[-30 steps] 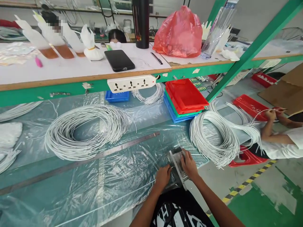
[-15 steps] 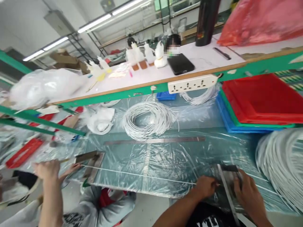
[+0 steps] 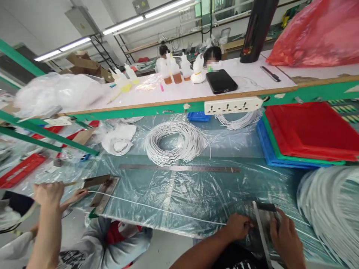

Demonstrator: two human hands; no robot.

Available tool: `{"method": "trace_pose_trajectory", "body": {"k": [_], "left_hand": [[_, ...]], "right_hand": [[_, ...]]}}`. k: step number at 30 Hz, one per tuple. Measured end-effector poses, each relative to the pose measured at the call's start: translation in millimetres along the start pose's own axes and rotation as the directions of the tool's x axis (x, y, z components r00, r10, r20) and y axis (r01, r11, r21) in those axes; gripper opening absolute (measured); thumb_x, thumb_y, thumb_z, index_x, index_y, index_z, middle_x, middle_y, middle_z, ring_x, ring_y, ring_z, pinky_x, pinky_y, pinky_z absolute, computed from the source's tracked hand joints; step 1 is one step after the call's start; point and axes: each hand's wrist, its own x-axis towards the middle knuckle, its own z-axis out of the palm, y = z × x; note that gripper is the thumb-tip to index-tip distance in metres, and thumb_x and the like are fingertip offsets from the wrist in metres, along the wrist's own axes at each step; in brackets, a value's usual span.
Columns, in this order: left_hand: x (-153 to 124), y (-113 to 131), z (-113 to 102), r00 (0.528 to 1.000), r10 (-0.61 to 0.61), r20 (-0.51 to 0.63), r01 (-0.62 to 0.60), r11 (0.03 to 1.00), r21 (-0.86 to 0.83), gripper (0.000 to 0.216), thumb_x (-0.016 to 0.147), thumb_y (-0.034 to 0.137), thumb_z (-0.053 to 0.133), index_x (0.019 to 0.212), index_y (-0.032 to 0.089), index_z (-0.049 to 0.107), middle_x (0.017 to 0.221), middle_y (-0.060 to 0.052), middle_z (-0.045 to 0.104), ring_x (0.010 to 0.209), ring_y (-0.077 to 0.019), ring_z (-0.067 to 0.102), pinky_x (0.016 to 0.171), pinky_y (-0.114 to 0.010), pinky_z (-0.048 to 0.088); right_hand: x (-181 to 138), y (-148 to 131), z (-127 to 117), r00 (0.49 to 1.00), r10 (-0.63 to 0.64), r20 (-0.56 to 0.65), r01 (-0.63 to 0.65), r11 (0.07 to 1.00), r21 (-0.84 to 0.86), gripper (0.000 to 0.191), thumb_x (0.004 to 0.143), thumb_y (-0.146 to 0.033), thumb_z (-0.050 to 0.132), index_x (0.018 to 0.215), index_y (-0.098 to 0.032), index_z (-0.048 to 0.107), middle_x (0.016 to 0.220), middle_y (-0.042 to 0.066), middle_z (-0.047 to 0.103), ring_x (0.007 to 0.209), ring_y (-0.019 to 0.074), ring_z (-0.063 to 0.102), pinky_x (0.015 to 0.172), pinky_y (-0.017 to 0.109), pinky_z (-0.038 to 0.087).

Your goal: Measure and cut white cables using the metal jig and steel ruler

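Since half a second ago, both hands sit slightly lower. Left hand [image 3: 238,226] pinches the taut white wire [image 3: 157,210] stretched along the table edge toward a co-worker's hand [image 3: 49,193]; right hand [image 3: 284,239] grips the metal jig [image 3: 262,228].

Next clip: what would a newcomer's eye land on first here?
Probably the thin white wire stretched across the plastic-covered table, from a co-worker's hands at far left to the wearer's left hand by a metal jig, where the right hand rests. Behind it lie a long steel ruler and a white wire coil; stacked red trays glare at right.
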Motion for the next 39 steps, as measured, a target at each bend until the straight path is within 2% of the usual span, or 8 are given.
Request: {"method": "trace_pose_trajectory", "body": {"k": [4,7,16,20,24,30,35,39], "left_hand": [[2,1,1,0.998,0.018,-0.052,-0.018,1.0,-0.004,0.028,0.095,0.012,0.05,0.106,0.012,0.077,0.109,-0.013,0.081,0.107,-0.0278,0.075,0.101,-0.039,0.056],[4,4,3,0.997,0.036,-0.07,-0.038,0.999,-0.03,0.029,0.098,0.013,0.046,0.103,0.012,0.075,0.099,-0.011,0.082,0.098,-0.0243,0.076,0.093,-0.034,0.056],[6,5,0,0.998,0.045,-0.052,-0.046,0.999,-0.021,0.027,0.101,0.019,0.047,0.105,0.013,0.073,0.097,-0.01,0.081,0.096,-0.0232,0.076,0.091,-0.03,0.054],[10,-1,2,0.999,-0.016,-0.047,0.017,0.999,0.031,0.027,0.1,0.02,0.049,0.101,0.014,0.075,0.097,-0.011,0.08,0.096,-0.0279,0.075,0.088,-0.034,0.054],[14,-7,5,0.996,-0.051,-0.067,0.055,0.996,0.065,0.028,0.1,0.018,0.048,0.105,0.014,0.075,0.1,-0.014,0.079,0.099,-0.0306,0.074,0.085,-0.036,0.053],[19,-13,10,0.998,-0.027,-0.064,0.031,0.997,0.067,0.027,0.1,0.019,0.048,0.107,0.015,0.073,0.104,-0.013,0.077,0.102,-0.0285,0.072,0.089,-0.036,0.052],[17,-11,18,0.998,-0.02,-0.052,0.024,0.997,0.079,0.027,0.101,0.023,0.049,0.108,0.015,0.074,0.116,-0.013,0.076,0.113,-0.0285,0.069,0.099,-0.036,0.052],[13,-9,24,0.999,-0.04,-0.024,0.042,0.995,0.093,0.027,0.099,0.023,0.053,0.112,0.015,0.075,0.123,-0.014,0.075,0.118,-0.0297,0.069,0.102,-0.037,0.053]], "right_hand": [[7,-8,-4,0.999,0.034,-0.011,-0.034,0.999,0.007,0.051,0.1,-0.048,0.033,0.14,-0.021,0.049,0.124,0.017,0.064,0.103,0.0354,0.069,0.07,0.045,0.059],[13,-10,-7,0.999,0.035,-0.008,-0.035,0.999,0.035,0.049,0.1,-0.045,0.032,0.138,-0.02,0.049,0.124,0.018,0.064,0.106,0.0351,0.068,0.076,0.046,0.059],[14,-10,-11,0.994,0.094,0.062,-0.096,0.994,0.043,0.05,0.101,-0.047,0.03,0.139,-0.02,0.047,0.128,0.019,0.062,0.106,0.0362,0.068,0.067,0.043,0.057],[14,-9,-11,0.997,0.065,0.04,-0.068,0.995,0.07,0.05,0.102,-0.049,0.031,0.141,-0.022,0.048,0.127,0.019,0.063,0.104,0.0348,0.069,0.063,0.041,0.056],[15,-9,-11,0.998,0.054,0.033,-0.057,0.996,0.07,0.048,0.102,-0.047,0.032,0.141,-0.024,0.048,0.129,0.017,0.063,0.109,0.0348,0.068,0.065,0.042,0.057],[18,-7,-12,0.994,0.093,0.064,-0.099,0.991,0.093,0.052,0.101,-0.049,0.032,0.141,-0.021,0.048,0.134,0.02,0.061,0.116,0.0385,0.066,0.074,0.048,0.059],[16,-10,-16,0.992,0.108,0.062,-0.114,0.988,0.108,0.058,0.096,-0.051,0.032,0.14,-0.017,0.049,0.135,0.021,0.061,0.12,0.0419,0.063,0.09,0.057,0.056],[11,-14,-23,0.979,0.177,0.096,-0.182,0.982,0.045,0.064,0.093,-0.054,0.033,0.143,-0.018,0.048,0.133,0.021,0.062,0.115,0.0445,0.064,0.08,0.055,0.056]]}}
